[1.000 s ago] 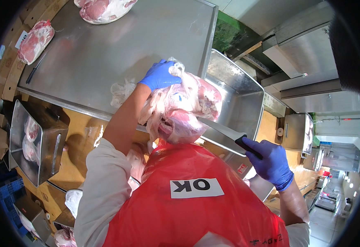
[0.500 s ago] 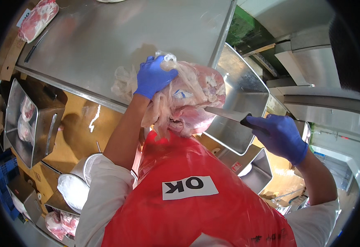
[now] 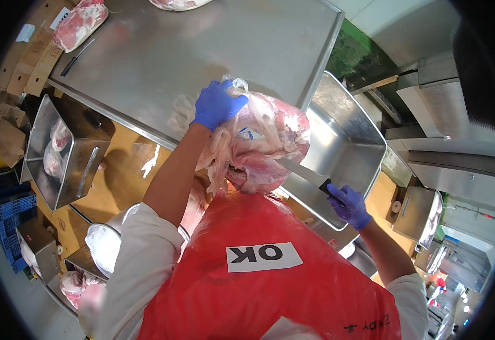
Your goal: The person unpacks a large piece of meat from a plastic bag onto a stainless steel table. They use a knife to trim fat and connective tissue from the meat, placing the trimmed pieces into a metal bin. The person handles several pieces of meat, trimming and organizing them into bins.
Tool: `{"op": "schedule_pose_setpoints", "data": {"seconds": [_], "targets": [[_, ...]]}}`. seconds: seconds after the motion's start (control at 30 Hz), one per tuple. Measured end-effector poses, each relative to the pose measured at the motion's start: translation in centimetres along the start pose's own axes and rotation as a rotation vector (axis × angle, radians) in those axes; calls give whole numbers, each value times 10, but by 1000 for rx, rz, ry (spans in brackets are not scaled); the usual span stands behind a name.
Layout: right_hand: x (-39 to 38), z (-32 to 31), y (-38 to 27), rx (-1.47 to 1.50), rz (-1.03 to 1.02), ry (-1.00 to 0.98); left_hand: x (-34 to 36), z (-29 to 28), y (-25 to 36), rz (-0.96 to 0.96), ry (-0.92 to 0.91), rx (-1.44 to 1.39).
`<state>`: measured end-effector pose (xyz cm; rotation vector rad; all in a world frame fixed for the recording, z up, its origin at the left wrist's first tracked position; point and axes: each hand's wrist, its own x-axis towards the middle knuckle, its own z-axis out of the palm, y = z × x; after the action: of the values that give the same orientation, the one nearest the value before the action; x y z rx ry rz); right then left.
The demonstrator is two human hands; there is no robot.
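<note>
A large cut of raw meat (image 3: 290,126) hangs over the near edge of the steel table (image 3: 202,48), close against my red apron. A clear plastic bag (image 3: 220,150) lies rumpled over its left side and top, with a small blue-and-white label showing. My left hand (image 3: 219,106), in a blue glove, is closed on the bag at the meat's upper left; its fingertips are partly hidden. In my gloved right hand (image 3: 349,207) is a knife (image 3: 305,173) with a black handle. Its blade points left, and the tip meets the lower right side of the meat.
An empty-looking steel tub (image 3: 349,141) stands right of the table. At left, a steel bin (image 3: 60,158) holds bagged meat. Another meat piece (image 3: 81,25) and a thin black-handled tool (image 3: 76,58) lie at the table's far left. Cardboard boxes (image 3: 24,71) stand beside it.
My right hand has moved down and left, nearer my body, and the knife now slopes more steeply. The left hand keeps its hold on the bag. The whole view has shifted slightly.
</note>
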<state>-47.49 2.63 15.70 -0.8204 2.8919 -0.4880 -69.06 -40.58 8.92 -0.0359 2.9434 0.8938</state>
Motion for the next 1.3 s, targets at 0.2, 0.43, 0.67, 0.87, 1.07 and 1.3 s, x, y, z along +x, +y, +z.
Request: {"op": "schedule_pose_setpoints", "data": {"seconds": [0.2, 0.43, 0.67, 0.87, 1.07, 1.3], "targets": [[-13, 91, -11, 69, 129, 239, 4, 9, -26, -61, 31, -41], [-11, 33, -60, 316, 296, 322, 7, 15, -52, -145, 73, -86], [-21, -68, -88, 53, 204, 172, 12, 22, -57, -141, 123, -166], [15, -85, -112, -141, 91, 131, 0, 17, -43, -137, 247, -136], [32, -97, -118, -305, 53, 66, 16, 30, -68, -71, 194, -307], [48, -102, -122, -331, 94, -20, 21, 21, -64, -44, 135, -166]]}}
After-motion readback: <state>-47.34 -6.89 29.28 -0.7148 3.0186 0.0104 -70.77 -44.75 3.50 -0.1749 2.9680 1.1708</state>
